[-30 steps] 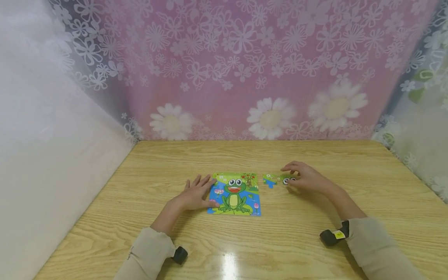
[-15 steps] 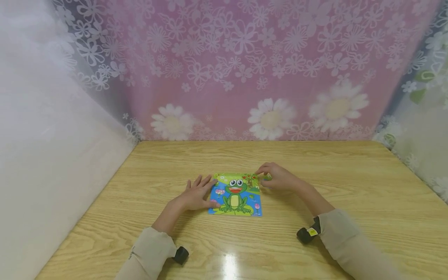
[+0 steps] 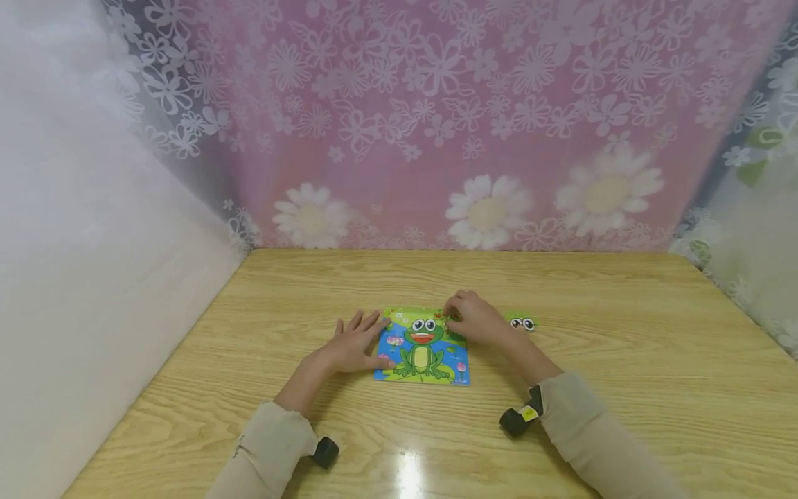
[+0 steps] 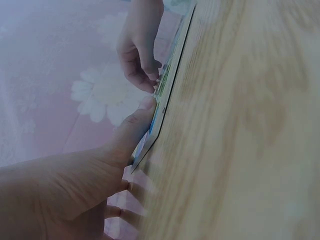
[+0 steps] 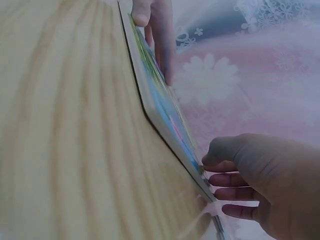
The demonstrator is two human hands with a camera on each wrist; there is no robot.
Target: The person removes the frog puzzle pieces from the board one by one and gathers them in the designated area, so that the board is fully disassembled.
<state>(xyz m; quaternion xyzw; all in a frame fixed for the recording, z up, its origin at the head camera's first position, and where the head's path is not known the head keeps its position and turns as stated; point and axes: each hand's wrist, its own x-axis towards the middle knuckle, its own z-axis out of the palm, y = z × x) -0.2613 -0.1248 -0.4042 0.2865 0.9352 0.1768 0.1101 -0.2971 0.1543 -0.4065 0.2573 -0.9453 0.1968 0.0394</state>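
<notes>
A frog jigsaw puzzle (image 3: 420, 357), a thin square board with a green frog on blue water, lies flat on the wooden table. My left hand (image 3: 352, 348) rests along its left edge, fingers spread, thumb on the lower part of the picture. Over the upper right corner is my right hand (image 3: 476, 320), its bent fingertips and thumb right at the picture's tree area, which they partly cover. In the right wrist view this hand (image 5: 250, 180) meets the board's edge with thumb and fingers apart. A loose puzzle piece with frog eyes (image 3: 522, 323) lies beyond it on the right.
The wood-grain table (image 3: 349, 443) runs back to a pink floral curtain (image 3: 399, 152). A whitish sheet (image 3: 106, 229) hangs along the left side, and a floral one (image 3: 748, 222) along the right. Black devices sit on both wrists.
My right hand has moved left from the loose eye piece to the puzzle's upper right corner. The green-and-blue loose piece is now out of sight behind that hand. My left hand has stayed put.
</notes>
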